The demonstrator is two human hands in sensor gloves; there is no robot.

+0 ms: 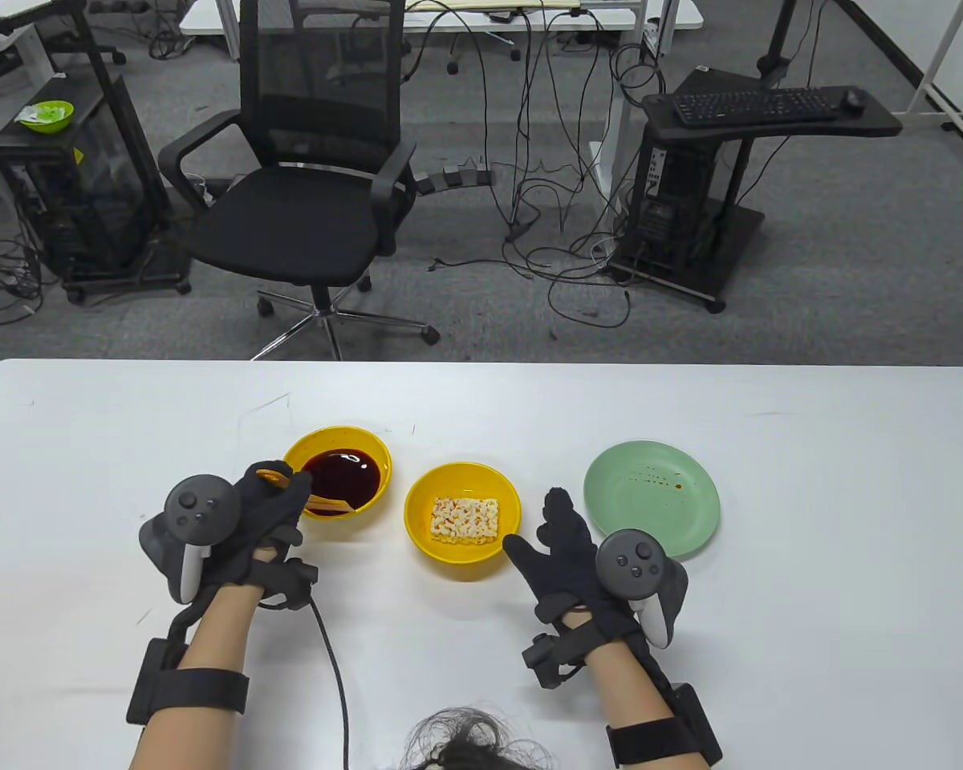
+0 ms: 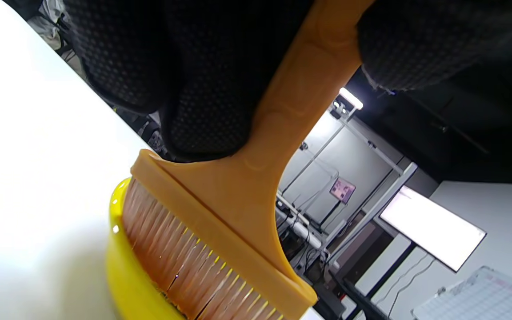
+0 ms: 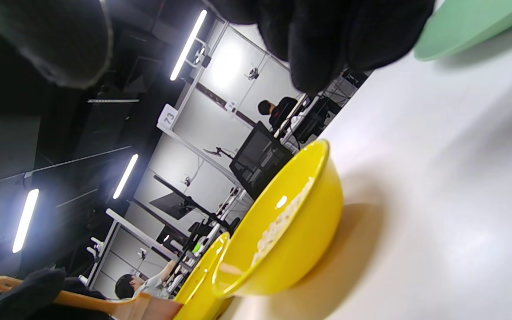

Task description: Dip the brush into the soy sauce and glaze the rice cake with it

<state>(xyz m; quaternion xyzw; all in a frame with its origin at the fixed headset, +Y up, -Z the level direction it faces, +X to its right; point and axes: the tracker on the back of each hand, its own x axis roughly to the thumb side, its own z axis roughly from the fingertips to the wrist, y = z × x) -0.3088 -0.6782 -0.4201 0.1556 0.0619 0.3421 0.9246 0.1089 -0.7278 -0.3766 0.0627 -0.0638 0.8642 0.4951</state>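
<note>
My table view looks down on the table [image 1: 770, 417]; both wrist views sit low, tilted, close; all share the sauce bowl [image 1: 293, 455] [image 2: 122, 275] [image 3: 200, 275].

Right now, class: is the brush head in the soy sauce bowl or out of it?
In. The left hand holds the brush with its bristles inside the soy sauce bowl, at the sauce.
</note>
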